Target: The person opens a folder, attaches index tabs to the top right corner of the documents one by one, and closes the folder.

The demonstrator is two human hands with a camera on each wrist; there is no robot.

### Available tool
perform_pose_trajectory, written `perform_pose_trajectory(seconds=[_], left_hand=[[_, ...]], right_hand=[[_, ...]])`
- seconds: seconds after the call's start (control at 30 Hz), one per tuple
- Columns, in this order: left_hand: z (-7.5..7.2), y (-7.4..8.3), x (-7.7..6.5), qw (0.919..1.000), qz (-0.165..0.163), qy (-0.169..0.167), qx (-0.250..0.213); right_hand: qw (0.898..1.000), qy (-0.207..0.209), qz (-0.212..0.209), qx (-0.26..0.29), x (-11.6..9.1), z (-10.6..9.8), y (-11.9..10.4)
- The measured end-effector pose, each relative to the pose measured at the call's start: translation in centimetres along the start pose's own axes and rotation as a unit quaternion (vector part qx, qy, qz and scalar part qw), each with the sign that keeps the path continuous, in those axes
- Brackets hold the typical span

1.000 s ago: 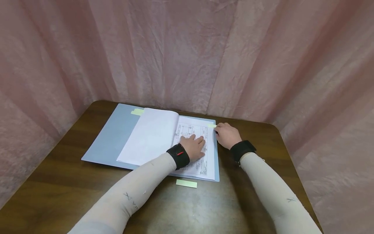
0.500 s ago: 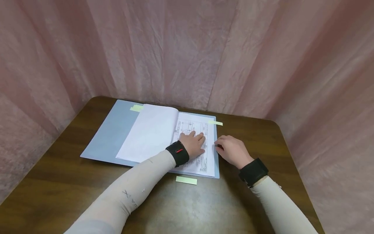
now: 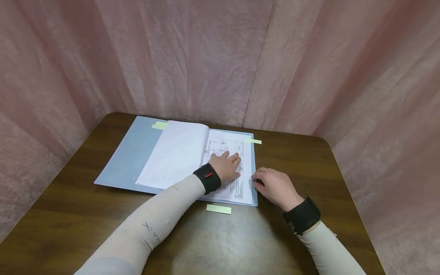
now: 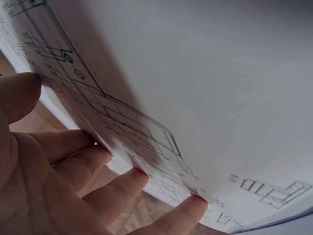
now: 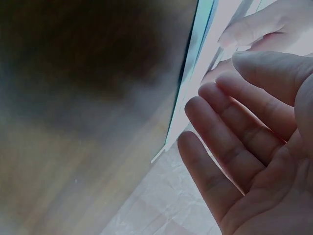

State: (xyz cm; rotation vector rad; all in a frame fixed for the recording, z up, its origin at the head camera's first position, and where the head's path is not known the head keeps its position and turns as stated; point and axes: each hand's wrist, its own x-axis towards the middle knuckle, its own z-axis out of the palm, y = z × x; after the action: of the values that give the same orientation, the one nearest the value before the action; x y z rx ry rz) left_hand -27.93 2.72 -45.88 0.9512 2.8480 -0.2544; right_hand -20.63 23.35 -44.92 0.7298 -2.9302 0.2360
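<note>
A light blue folder (image 3: 130,156) lies spread on the table, with white sheets in it. One blank-backed sheet (image 3: 175,152) is turned over to the left; the printed drawing page (image 3: 225,143) faces up on the right. My left hand (image 3: 224,168) rests on that page with fingers spread, and its fingertips (image 4: 195,201) touch the paper in the left wrist view. My right hand (image 3: 275,186) is by the folder's right edge, fingers loosely bent and holding nothing. A pale green sticky tab (image 3: 253,141) sticks out past the page's upper right edge.
Another pale green sticky strip (image 3: 218,209) lies on the brown wooden table (image 3: 220,248) in front of the folder. More tabs (image 3: 159,125) sit at the folder's upper left. A pink curtain (image 3: 220,65) hangs behind the table.
My right hand has let go of the sticky tab at the upper right and come down along the folder's edge, towards me. The left hand has stayed on the page.
</note>
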Motion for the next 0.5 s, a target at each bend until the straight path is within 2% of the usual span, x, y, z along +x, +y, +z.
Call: perform_pose_trajectory(seconds=[0.13,0.5], left_hand=[[0.4,-0.4,0.0,1.0,-0.001,0.001,-0.009],[1.5,-1.1,-0.1,0.9999,-0.004,-0.004,-0.016]], right_hand=[[1.0,0.0,0.001,0.014,-0.5,0.2,-0.9],[1.0,0.003,0.0,0.006,-1.3,1.0,-2.6]])
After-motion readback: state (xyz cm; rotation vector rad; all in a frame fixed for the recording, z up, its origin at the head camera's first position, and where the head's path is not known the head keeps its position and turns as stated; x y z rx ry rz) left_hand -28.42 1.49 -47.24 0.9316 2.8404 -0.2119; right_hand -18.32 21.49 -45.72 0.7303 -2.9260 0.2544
